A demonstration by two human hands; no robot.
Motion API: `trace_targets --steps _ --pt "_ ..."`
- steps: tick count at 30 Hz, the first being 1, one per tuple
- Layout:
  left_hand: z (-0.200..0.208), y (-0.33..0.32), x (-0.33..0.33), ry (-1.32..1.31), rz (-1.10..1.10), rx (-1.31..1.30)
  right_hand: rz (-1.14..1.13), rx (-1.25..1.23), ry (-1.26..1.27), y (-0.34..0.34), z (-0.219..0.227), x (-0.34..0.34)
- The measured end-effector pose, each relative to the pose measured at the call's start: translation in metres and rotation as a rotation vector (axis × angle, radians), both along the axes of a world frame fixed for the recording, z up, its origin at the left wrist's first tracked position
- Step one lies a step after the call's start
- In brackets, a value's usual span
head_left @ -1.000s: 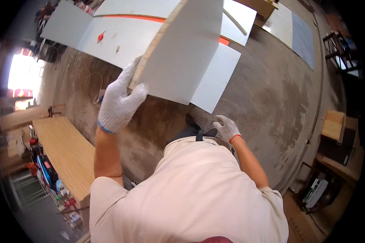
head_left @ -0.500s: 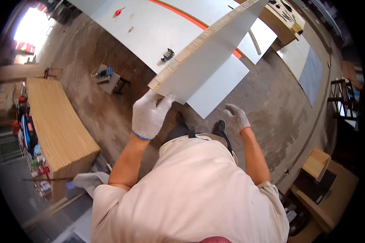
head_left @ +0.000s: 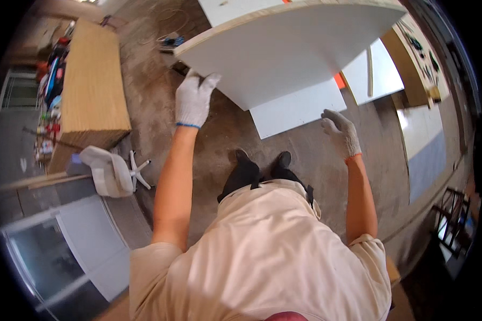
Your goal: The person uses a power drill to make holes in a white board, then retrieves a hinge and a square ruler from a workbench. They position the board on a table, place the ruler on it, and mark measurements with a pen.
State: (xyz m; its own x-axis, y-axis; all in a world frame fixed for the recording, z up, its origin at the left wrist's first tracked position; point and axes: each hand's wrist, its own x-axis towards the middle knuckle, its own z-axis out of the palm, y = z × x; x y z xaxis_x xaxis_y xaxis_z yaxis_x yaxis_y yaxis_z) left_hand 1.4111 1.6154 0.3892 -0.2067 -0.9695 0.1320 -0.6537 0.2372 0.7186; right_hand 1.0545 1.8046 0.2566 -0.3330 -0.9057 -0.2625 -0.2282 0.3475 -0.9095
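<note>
Left hand (head_left: 194,98), in a white knit glove with a blue cuff, is raised with its fingers spread and pressed against the near left corner of a large white board (head_left: 300,51), just under its pale raw edge; it looks to steady the panel by flat contact, and whether any finger curls round the edge cannot be made out. Right hand (head_left: 341,132), in a white glove with an orange cuff, hangs loosely half open, fingers gently curled, holding nothing and touching nothing; it sits below and to the right of the board, apart from it. That board fills the upper middle of the view, held up above the floor and tilted, its broad white face turned toward the person and its plywood-coloured edge running along the top. Beneath it a second, smaller white panel (head_left: 297,109) lies flat on the grey concrete floor (head_left: 144,107), with an orange patch showing beside its far right corner. Two dark shoes (head_left: 262,166) stand on the floor just below this panel, and a cream shirt fills the bottom of the view. To the left stands a long wooden workbench (head_left: 91,91), with a white swivel chair (head_left: 110,171) tipped on its side close by. More white sheets (head_left: 380,67) lie on the floor to the right.
</note>
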Motion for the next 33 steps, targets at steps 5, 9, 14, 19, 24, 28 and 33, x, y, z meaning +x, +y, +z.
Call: trace_targets --steps 5,9,14,19,24,28,33 --pt "-0.012 0.006 0.008 0.099 0.027 -0.028 0.080 -0.143 0.150 -0.005 0.057 0.004" --pt "-0.016 0.009 0.011 0.065 0.022 -0.043 0.138 -0.178 0.304 0.002 0.107 0.021" --pt "-0.016 0.005 0.011 0.091 -0.022 -0.046 0.251 -0.056 0.390 0.035 0.110 0.032" --pt "-0.019 0.015 0.016 0.063 -0.012 -0.009 0.271 -0.012 0.444 0.045 0.101 0.018" --pt "-0.022 0.016 0.002 0.057 0.029 -0.024 0.166 -0.017 0.411 0.014 0.048 -0.090" --pt "-0.050 0.014 0.002 0.064 0.057 0.025 -0.073 -0.091 0.193 -0.048 0.008 -0.168" --pt "-0.104 0.005 -0.012 -0.001 0.166 0.158 -0.033 -0.166 0.277 -0.129 -0.055 -0.258"
